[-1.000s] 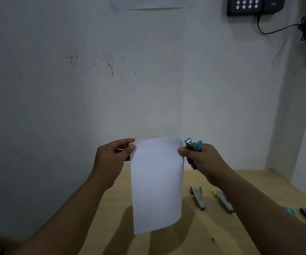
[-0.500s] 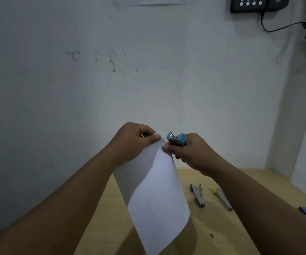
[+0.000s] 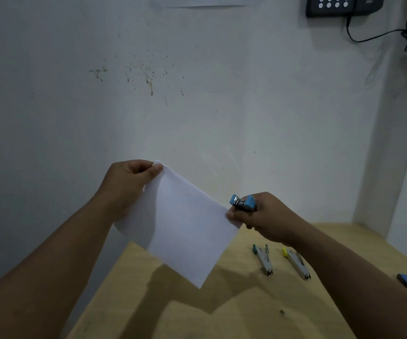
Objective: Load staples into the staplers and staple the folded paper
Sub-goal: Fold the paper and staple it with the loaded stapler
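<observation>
I hold both arms out in front of me, above the wooden surface [image 3: 246,311]. My left hand [image 3: 126,184] is raised higher, thumb and curled fingers pinching the top corner of the folded paper [image 3: 185,226]. My right hand [image 3: 261,216], lower at about 3 o'clock from the sheet, pinches its opposite corner between thumb and finger while the remaining fingers wrap a blue stapler [image 3: 242,204] (its nose points up). The paper hangs tilted between them. Down on the surface, at 5 o'clock, lie a green stapler [image 3: 262,259] and a yellow stapler [image 3: 296,263].
</observation>
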